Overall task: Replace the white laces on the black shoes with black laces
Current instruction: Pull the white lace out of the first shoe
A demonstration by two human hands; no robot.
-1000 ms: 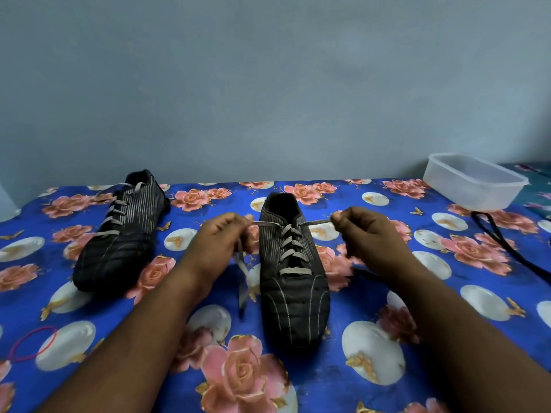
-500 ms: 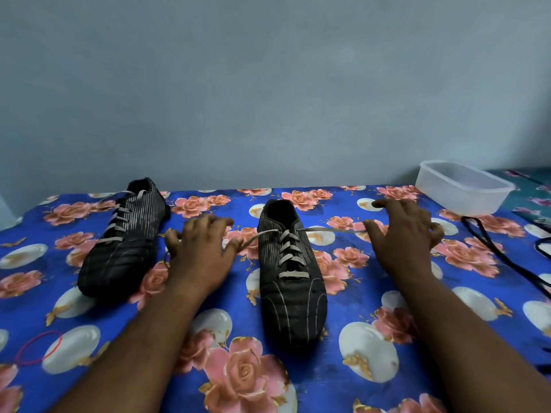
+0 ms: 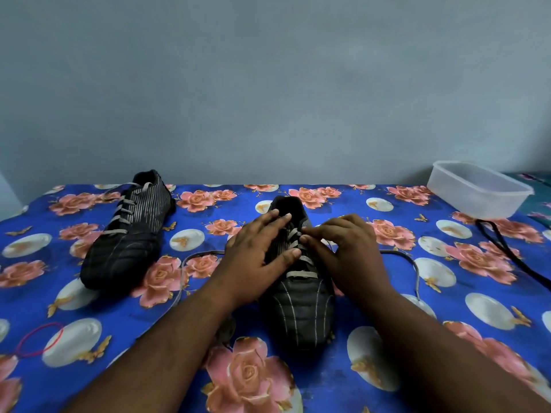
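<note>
A black shoe [image 3: 301, 308] with a white lace [image 3: 301, 274] stands in the middle of the floral cloth, toe toward me. My left hand [image 3: 256, 254] lies flat on its left side, fingers spread over the tongue. My right hand [image 3: 343, 248] pinches the lace at the upper eyelets with thumb and forefinger. The lace's loose ends trail on the cloth to both sides. A second black shoe [image 3: 128, 234], also laced in white, stands at the back left. Black laces [image 3: 507, 248] lie at the right, near the container.
A clear plastic container [image 3: 480, 193] stands at the back right corner. A red rubber band [image 3: 40, 339] lies on the blue floral cloth [image 3: 387, 338] at the front left. A grey wall rises right behind the surface.
Both hands let the lace ends go at the sides and came back onto the middle shoe. The untied ends now lie slack on the cloth. The view tilted up slightly.
</note>
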